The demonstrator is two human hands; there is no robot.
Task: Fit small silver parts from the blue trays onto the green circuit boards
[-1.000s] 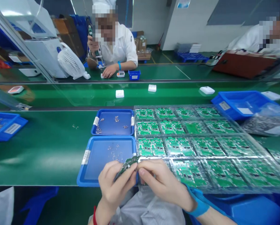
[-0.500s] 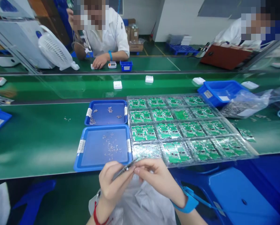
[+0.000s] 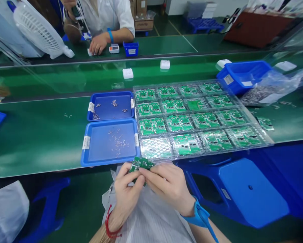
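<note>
Between my two hands, over my lap at the table's front edge, is a green circuit board (image 3: 141,163). My left hand (image 3: 128,186) is closed on its left side, thumb and fingers gripping the edge. From the right, my right hand (image 3: 168,185) pinches the board, its fingertips meeting near the left thumb and hiding the lower part. Just beyond lies a clear plastic tray (image 3: 171,157) with rows of green boards; its front left pocket shows only the bare patterned base. To its left, a light blue tray (image 3: 98,153) holds small scattered metal parts (image 3: 119,141).
A darker blue tray (image 3: 107,113) with small metal parts stands behind the light one. At the back right are a blue bin (image 3: 232,79) and a plastic bag (image 3: 268,89) of small parts. White cases (image 3: 128,73) lie on the belt. Opposite, a person's hand (image 3: 98,44) rests on the bench.
The board in my hands has turned from nearly edge-on to showing its green face. My right fingers have shifted onto it. The camera view has tilted down.
</note>
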